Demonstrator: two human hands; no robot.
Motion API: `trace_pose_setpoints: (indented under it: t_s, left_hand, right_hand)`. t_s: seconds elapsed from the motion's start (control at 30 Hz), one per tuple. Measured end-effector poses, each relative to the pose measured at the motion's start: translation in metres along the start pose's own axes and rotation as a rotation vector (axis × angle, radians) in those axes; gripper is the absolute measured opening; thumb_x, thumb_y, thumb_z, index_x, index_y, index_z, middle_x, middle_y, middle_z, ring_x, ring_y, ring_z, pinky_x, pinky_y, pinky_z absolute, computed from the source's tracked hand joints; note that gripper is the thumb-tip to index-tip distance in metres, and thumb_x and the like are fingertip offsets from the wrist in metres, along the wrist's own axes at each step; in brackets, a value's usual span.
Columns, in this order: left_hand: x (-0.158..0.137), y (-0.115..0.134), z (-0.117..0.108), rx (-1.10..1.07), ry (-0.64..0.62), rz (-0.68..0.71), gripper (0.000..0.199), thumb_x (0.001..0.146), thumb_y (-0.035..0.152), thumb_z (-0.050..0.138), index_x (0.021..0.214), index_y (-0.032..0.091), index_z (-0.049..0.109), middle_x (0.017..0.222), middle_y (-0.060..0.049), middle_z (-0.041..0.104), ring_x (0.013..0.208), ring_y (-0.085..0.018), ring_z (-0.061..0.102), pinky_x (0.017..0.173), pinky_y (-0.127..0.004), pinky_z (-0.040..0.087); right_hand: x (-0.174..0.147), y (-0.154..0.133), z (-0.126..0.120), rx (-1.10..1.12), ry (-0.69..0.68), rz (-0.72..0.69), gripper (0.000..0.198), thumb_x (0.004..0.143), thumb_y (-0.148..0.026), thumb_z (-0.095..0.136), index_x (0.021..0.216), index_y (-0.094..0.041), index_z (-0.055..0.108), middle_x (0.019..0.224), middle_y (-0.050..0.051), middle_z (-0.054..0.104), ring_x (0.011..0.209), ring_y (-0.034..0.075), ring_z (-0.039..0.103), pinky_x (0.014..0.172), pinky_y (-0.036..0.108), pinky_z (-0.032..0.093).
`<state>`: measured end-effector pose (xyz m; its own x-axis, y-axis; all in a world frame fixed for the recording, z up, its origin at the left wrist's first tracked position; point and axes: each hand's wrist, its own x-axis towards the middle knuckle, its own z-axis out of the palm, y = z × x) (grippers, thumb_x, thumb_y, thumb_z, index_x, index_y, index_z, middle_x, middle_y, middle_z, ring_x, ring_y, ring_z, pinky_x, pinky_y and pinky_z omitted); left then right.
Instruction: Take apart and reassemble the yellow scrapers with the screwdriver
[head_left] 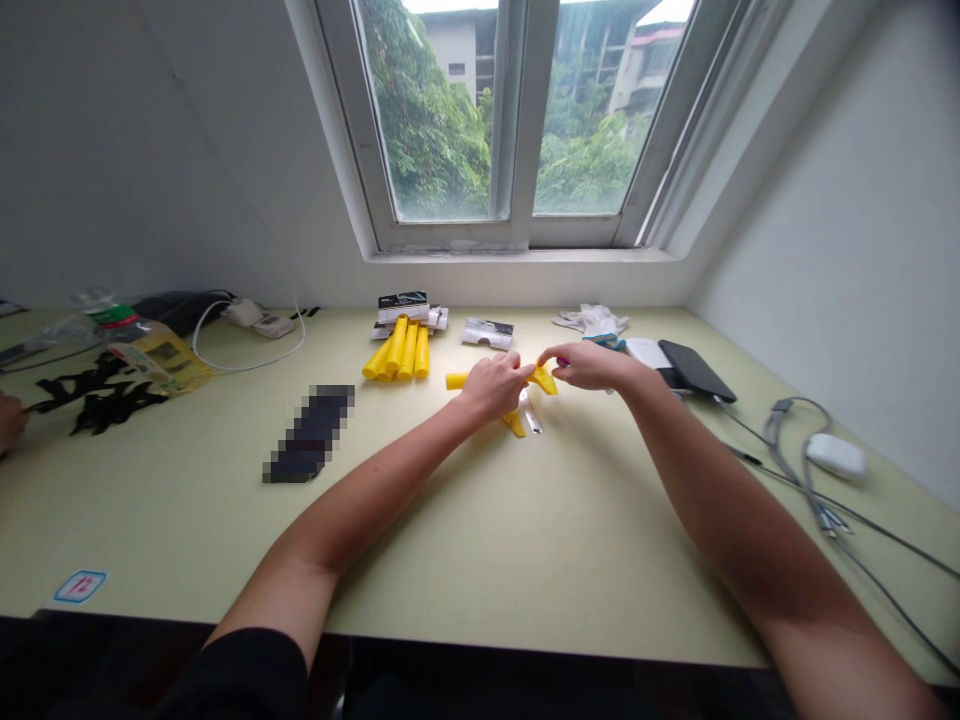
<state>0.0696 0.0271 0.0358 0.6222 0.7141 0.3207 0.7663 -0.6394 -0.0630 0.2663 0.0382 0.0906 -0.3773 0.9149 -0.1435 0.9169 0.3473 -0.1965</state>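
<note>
Near the middle of the table, my left hand (495, 385) is closed around a yellow plastic scraper (455, 381). Its round handle sticks out to the left of the hand and its flared head shows on the right. My right hand (589, 365) is closed in a pinch at the flared head, with a small dark purplish thing partly showing between its fingers. Below the hands lie a flat metal piece (531, 413) and another flared yellow part (514, 424), the latter partly hidden by my left hand.
Several yellow handles (405, 352) lie stacked behind, beside black-and-white cardboard packaging (403, 304) and another card (487, 332). White gloves (596, 320), a black device (696, 371), cables (795, 470) and a white case (836, 455) are right. Left are a bottle (161, 355), black straps (112, 390) and another person's hand (9, 422).
</note>
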Motion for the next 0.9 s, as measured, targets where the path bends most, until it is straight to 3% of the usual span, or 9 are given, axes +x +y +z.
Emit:
trace_pose_setpoints:
  t_s: [0.2, 0.4, 0.47, 0.6, 0.73, 0.9]
  left_hand:
    - [0.0, -0.004, -0.004, -0.024, 0.004, -0.017, 0.028, 0.095, 0.028, 0.048, 0.119, 0.027, 0.061, 0.1, -0.007, 0.061, 0.087, -0.022, 0.06, 0.069, -0.032, 0.045]
    - [0.001, -0.02, -0.013, -0.07, 0.039, -0.137, 0.03, 0.094, 0.03, 0.05, 0.122, 0.027, 0.059, 0.106, -0.007, 0.062, 0.09, -0.022, 0.062, 0.066, -0.03, 0.047]
    - [0.002, -0.029, -0.017, -0.082, 0.061, -0.191, 0.031, 0.093, 0.032, 0.051, 0.122, 0.026, 0.06, 0.109, -0.007, 0.063, 0.088, -0.022, 0.063, 0.065, -0.03, 0.047]
    - [0.002, -0.044, -0.027, -0.102, 0.117, -0.273, 0.031, 0.093, 0.033, 0.051, 0.121, 0.025, 0.061, 0.111, -0.007, 0.064, 0.088, -0.023, 0.064, 0.068, -0.032, 0.048]
    - [-0.007, -0.048, -0.04, -0.149, 0.156, -0.3, 0.032, 0.094, 0.034, 0.05, 0.122, 0.024, 0.061, 0.108, -0.007, 0.065, 0.091, -0.022, 0.063, 0.075, -0.032, 0.049]
    - [-0.041, -0.041, -0.048, -0.204, 0.129, -0.253, 0.03, 0.093, 0.035, 0.053, 0.119, 0.024, 0.063, 0.106, -0.005, 0.066, 0.09, -0.021, 0.064, 0.076, -0.029, 0.049]
  right_hand:
    - [-0.001, 0.003, -0.003, 0.018, 0.08, 0.03, 0.042, 0.082, -0.025, 0.048, 0.122, -0.027, 0.062, 0.091, 0.005, 0.068, 0.075, 0.018, 0.061, 0.063, 0.025, 0.042]
    - [-0.011, -0.006, -0.018, 0.02, 0.266, -0.013, 0.025, 0.083, -0.031, 0.05, 0.1, -0.024, 0.067, 0.085, 0.004, 0.066, 0.076, 0.017, 0.059, 0.066, 0.026, 0.04]
    - [-0.016, -0.011, -0.022, 0.04, 0.195, -0.031, 0.021, 0.081, -0.035, 0.054, 0.093, -0.025, 0.068, 0.084, 0.003, 0.066, 0.072, 0.016, 0.058, 0.061, 0.025, 0.039]
    - [-0.019, -0.02, -0.019, 0.04, -0.142, -0.098, 0.021, 0.074, -0.035, 0.061, 0.092, -0.028, 0.069, 0.079, 0.0, 0.065, 0.068, 0.016, 0.058, 0.055, 0.024, 0.038]
    - [-0.012, -0.028, -0.003, 0.01, -0.206, -0.161, 0.022, 0.071, -0.036, 0.064, 0.09, -0.027, 0.069, 0.083, 0.001, 0.065, 0.07, 0.016, 0.059, 0.057, 0.024, 0.039]
    - [-0.007, -0.04, 0.014, -0.014, -0.322, -0.194, 0.026, 0.065, -0.039, 0.069, 0.087, -0.025, 0.068, 0.08, 0.0, 0.066, 0.066, 0.015, 0.057, 0.054, 0.025, 0.038]
